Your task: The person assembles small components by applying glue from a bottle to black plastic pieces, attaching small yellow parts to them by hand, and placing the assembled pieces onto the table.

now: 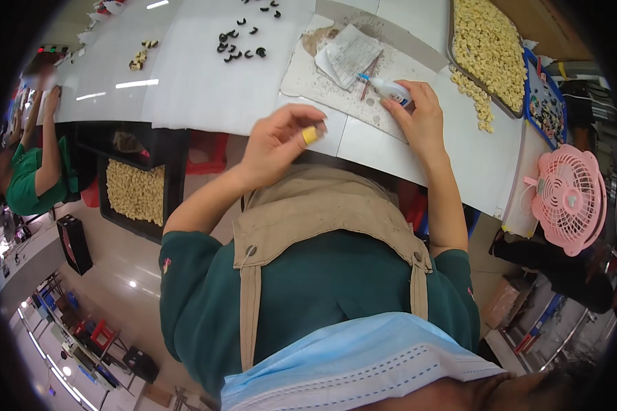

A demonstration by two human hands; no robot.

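Observation:
My right hand (pixel 421 116) is closed around a small white squeeze bottle (pixel 396 93) with a blue nozzle tip. The bottle lies tilted, its tip pointing left over a stained white board (pixel 308 75). Crumpled papers (pixel 349 55) and a thin reddish stick (pixel 370 72) lie on that board by the tip. My left hand (pixel 277 145) hovers at the table's near edge with its fingers curled in a pinch. A yellow band or small piece (pixel 310 135) shows at its thumb. Whatever sits between the blurred fingertips is too small to make out.
Small black curved pieces (pixel 233 48) and yellow-black pieces (pixel 140 58) lie on the white table (pixel 206 96). At right stand a tray of pale yellow pieces (pixel 490 48), a blue tray (pixel 545 96) and a pink fan (pixel 569 198). A crate (pixel 136 192) and a co-worker (pixel 38 175) are at left.

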